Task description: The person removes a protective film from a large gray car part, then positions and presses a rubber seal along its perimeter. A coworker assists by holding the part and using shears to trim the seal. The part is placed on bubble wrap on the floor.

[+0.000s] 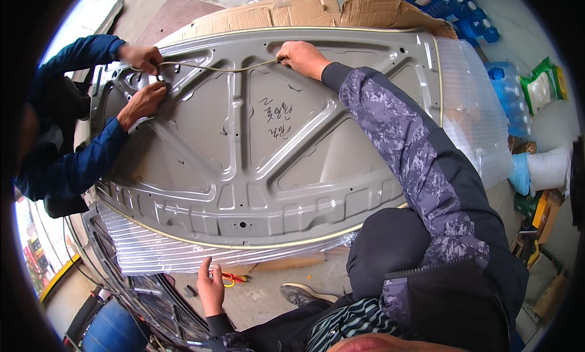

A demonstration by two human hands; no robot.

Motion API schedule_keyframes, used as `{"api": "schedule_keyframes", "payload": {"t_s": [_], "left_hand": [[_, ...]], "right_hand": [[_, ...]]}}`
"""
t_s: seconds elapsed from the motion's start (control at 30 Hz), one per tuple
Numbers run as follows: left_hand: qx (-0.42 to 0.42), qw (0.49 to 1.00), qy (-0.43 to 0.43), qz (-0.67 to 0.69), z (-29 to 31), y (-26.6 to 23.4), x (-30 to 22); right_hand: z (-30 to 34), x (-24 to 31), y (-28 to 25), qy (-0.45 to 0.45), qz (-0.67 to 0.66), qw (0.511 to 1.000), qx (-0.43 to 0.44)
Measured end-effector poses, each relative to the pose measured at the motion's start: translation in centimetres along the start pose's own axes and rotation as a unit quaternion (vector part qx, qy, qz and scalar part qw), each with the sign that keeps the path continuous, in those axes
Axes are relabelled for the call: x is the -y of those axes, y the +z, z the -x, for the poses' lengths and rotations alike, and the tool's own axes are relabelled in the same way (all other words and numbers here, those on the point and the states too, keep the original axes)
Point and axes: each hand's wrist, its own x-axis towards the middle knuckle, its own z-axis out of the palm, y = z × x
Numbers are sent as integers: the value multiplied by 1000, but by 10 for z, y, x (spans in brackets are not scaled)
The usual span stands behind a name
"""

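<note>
A grey car hood (244, 175), its ribbed inner side up, lies across the middle of the view with dark handwriting on it. My right hand (302, 59) is closed on one end of a thin pale cord (213, 68) near the hood's far edge. The cord runs left, slightly sagging, to a co-worker's upper hand (141, 57). Close below it, the co-worker's other hand (143, 102) pinches at the hood's left end. My left hand (211, 288) is open and holds nothing, its fingers apart near the sheet at the hood's near edge.
See-through ribbed sheeting (469, 108) sticks out under the hood. Cardboard (262, 15) lies beyond it. Water bottles (507, 96) stand at right. A red and yellow tool (233, 278) is on the floor beside my left hand. Another dark panel (122, 260) leans at lower left.
</note>
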Motion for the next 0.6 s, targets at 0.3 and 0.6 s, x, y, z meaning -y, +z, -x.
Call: {"api": "schedule_keyframes", "payload": {"t_s": [0.3,0.6], "left_hand": [[-1,1000,-2,-6,4,-2,6],[-14,1000,18,-8,3,-2,8]], "right_hand": [[-2,11,5,-21,-52,997,-52],[-3,12,2,-10,-63,998,-18]]}}
